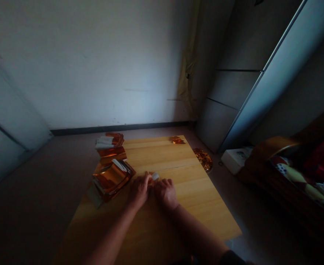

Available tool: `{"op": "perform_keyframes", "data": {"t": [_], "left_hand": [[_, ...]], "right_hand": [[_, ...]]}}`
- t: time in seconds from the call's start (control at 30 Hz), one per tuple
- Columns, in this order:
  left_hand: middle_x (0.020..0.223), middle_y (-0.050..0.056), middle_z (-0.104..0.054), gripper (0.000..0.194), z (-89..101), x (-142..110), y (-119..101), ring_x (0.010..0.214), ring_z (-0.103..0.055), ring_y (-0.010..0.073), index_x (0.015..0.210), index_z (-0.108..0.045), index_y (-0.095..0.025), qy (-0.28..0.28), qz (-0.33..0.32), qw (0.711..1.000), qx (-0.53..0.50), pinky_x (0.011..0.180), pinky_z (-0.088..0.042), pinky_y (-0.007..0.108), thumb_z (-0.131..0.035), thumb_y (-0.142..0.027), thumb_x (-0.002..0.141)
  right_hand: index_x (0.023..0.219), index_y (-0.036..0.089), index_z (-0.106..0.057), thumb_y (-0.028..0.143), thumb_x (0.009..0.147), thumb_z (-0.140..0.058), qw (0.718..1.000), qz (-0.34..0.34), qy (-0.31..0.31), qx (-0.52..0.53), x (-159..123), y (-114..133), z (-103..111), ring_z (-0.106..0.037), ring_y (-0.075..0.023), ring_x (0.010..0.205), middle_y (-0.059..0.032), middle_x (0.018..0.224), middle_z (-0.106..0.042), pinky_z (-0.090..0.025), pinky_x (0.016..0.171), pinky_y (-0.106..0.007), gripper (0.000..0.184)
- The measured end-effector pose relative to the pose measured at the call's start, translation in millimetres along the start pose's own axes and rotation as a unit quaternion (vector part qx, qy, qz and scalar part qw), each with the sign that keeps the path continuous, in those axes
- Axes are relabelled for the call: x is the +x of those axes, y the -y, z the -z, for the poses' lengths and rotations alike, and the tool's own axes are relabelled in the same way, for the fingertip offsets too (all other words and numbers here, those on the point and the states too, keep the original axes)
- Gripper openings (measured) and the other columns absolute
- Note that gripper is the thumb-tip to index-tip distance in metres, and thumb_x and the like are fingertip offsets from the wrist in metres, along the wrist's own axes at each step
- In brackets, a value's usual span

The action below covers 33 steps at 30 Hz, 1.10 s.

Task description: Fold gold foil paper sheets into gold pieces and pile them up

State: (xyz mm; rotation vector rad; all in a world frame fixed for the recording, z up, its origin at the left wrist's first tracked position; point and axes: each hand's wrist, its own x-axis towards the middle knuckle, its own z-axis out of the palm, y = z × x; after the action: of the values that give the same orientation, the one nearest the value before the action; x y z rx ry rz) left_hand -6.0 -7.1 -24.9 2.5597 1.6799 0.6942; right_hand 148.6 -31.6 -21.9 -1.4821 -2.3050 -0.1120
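Note:
Both of my hands rest close together on a light wooden table [195, 206], near its middle. My left hand [140, 190] has its fingers curled and pinched on a small white piece [155, 176] that sticks out past the fingertips. My right hand [166, 193] lies beside it with its fingers bent inward, touching the left hand; what it holds is hidden. Just left of my left hand sits a pile of shiny orange foil sheets [111, 179] with white backing showing.
A second stack of orange foil with white sheets [109, 144] lies at the table's far left. A crumpled orange scrap [177, 140] is at the far edge, another crumpled foil [203, 159] on the floor beside the table. A white box [235, 158] and dark furniture stand to the right.

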Motion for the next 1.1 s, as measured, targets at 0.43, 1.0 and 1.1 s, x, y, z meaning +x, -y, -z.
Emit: {"op": "perform_keyframes", "data": {"t": [0.43, 1.0, 1.1], "left_hand": [[0.121, 0.000, -0.063, 0.032, 11.3, -2, 4, 0.099, -0.056, 0.0227, 0.103, -0.063, -0.032, 0.024, -0.063, 0.998, 0.022, 0.079, -0.036, 0.039, -0.051, -0.013, 0.080], [0.079, 0.004, -0.066, 0.022, 2.9, 10, 1, 0.082, -0.055, 0.0197, 0.096, -0.062, -0.022, -0.053, -0.159, 0.979, 0.120, 0.080, -0.032, 0.038, -0.043, -0.013, 0.089], [0.080, 0.004, -0.066, 0.026, 4.4, 11, -2, 0.083, -0.055, 0.0210, 0.104, -0.060, -0.022, -0.044, -0.141, 0.983, 0.110, 0.079, -0.032, 0.039, -0.044, -0.012, 0.087]], "right_hand": [[0.078, 0.021, -0.064, 0.023, 0.089, -0.051, 0.999, 0.013, 0.041, -0.016, 12, -18, 9, -0.052, -0.0166, 0.080, -0.0014, 0.083, -0.067, -0.027, 0.082, -0.036, 0.017], [0.082, 0.019, -0.064, 0.025, 0.091, -0.052, 0.997, 0.079, 0.011, -0.022, 17, -24, 0, -0.048, -0.0179, 0.078, -0.0043, 0.082, -0.063, -0.030, 0.070, -0.031, 0.016], [0.084, 0.021, -0.065, 0.025, 0.092, -0.051, 0.997, 0.070, 0.012, -0.026, 16, -21, 1, -0.049, -0.0174, 0.077, -0.0036, 0.081, -0.063, -0.030, 0.070, -0.032, 0.017]]}}
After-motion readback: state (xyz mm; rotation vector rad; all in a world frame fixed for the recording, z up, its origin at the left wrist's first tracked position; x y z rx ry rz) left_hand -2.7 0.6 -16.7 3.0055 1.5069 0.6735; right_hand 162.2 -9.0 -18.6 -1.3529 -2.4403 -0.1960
